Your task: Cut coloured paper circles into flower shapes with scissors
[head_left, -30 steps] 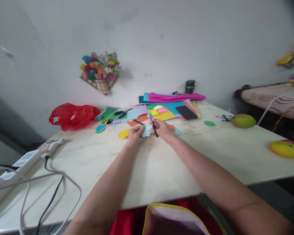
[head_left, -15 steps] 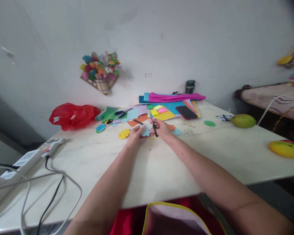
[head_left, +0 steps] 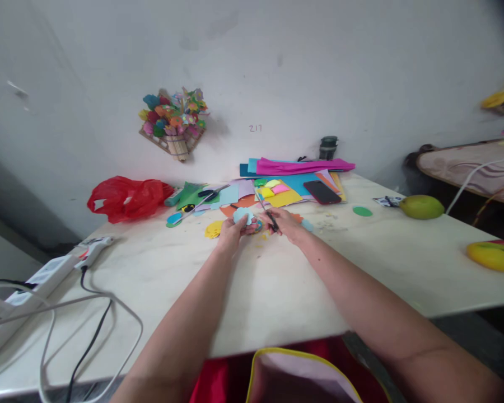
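Note:
Over the middle of the table, my left hand [head_left: 232,232] pinches a light blue scalloped paper flower [head_left: 243,216]. Just to its right, my right hand [head_left: 283,222] is closed round the dark handles of a pair of scissors [head_left: 273,220], whose blades point up and to the left, clear of the flower. Yellow scalloped paper pieces [head_left: 214,229] lie left of my left hand. Orange and light blue cut pieces are partly hidden behind my right hand. Small paper scraps [head_left: 264,238] lie on the table below the hands.
Coloured sheets [head_left: 296,182] and a phone [head_left: 322,192] lie at the back. A red plastic bag [head_left: 128,198] and a second pair of scissors [head_left: 210,194] are at the left. Power strips [head_left: 46,280] with cables occupy the near left; a green mango [head_left: 422,207] and a yellow one [head_left: 493,256] sit right.
The light blue flower in my left hand has been raised and turned to face up. My right hand has shifted slightly right with the scissors, away from the flower.

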A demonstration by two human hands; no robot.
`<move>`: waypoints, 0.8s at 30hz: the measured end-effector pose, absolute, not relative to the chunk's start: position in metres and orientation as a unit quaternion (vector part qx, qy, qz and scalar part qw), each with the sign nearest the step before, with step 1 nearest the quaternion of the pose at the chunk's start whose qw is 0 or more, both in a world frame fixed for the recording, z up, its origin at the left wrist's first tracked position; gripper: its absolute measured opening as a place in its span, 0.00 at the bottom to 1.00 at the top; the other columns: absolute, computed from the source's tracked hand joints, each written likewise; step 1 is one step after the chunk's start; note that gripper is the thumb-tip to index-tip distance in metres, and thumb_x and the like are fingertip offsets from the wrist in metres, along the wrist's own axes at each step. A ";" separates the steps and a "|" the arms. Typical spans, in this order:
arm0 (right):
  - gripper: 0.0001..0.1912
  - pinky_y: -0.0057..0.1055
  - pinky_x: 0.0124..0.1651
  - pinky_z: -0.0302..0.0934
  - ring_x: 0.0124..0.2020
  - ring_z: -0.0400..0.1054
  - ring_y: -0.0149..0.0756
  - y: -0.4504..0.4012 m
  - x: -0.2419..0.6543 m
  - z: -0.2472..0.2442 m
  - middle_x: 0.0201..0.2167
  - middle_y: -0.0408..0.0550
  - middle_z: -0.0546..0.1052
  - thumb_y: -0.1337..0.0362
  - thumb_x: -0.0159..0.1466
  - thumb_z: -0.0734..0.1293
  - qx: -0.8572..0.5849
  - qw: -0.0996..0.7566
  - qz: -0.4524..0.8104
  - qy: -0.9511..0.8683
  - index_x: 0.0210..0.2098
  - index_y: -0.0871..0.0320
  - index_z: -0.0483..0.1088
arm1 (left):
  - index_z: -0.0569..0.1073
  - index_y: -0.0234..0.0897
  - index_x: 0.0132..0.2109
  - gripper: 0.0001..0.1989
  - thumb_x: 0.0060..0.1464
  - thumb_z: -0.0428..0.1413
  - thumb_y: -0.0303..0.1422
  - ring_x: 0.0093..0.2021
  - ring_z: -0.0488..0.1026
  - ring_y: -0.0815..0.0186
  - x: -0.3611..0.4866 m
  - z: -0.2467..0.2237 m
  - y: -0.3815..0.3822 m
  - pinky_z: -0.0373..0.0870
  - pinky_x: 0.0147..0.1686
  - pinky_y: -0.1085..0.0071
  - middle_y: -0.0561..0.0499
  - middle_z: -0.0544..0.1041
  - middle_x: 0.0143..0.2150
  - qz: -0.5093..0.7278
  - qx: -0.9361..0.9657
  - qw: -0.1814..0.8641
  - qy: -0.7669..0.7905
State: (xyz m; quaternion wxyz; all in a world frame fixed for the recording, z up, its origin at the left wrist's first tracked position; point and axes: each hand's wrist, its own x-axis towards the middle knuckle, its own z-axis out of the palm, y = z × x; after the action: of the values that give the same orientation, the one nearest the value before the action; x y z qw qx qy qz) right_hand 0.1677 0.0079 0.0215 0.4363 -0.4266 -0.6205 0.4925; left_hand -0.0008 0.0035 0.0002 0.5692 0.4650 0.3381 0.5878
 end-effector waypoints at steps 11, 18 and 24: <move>0.19 0.19 0.12 0.47 0.15 0.63 0.24 0.005 0.172 0.019 0.19 0.42 0.71 0.49 0.54 0.67 -0.397 0.342 0.512 -0.680 0.29 0.60 0.66 | 0.74 0.29 0.34 0.15 0.37 0.65 0.31 0.30 0.75 0.65 -0.001 0.006 0.000 0.73 0.32 0.70 0.46 0.77 0.32 0.634 0.402 0.573 0.330; 0.19 0.18 0.12 0.48 0.16 0.63 0.24 0.009 0.174 0.015 0.19 0.41 0.69 0.49 0.55 0.67 -0.372 0.323 0.536 -0.686 0.28 0.61 0.66 | 0.75 0.28 0.35 0.15 0.38 0.65 0.30 0.34 0.76 0.63 -0.004 0.003 0.003 0.73 0.34 0.71 0.44 0.78 0.32 0.623 0.405 0.584 0.327; 0.16 0.18 0.12 0.49 0.15 0.62 0.23 0.011 0.174 0.013 0.19 0.41 0.70 0.52 0.55 0.68 -0.375 0.314 0.537 -0.688 0.27 0.60 0.66 | 0.75 0.28 0.35 0.14 0.38 0.65 0.29 0.34 0.76 0.64 -0.003 0.003 0.003 0.73 0.34 0.72 0.45 0.77 0.32 0.619 0.403 0.586 0.335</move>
State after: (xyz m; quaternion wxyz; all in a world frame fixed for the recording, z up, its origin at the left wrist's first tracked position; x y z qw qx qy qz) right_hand 0.1740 0.0107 0.0128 0.3136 -0.3747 -0.6876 0.5371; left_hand -0.0032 0.0030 0.0025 0.5858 0.4026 0.3348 0.6185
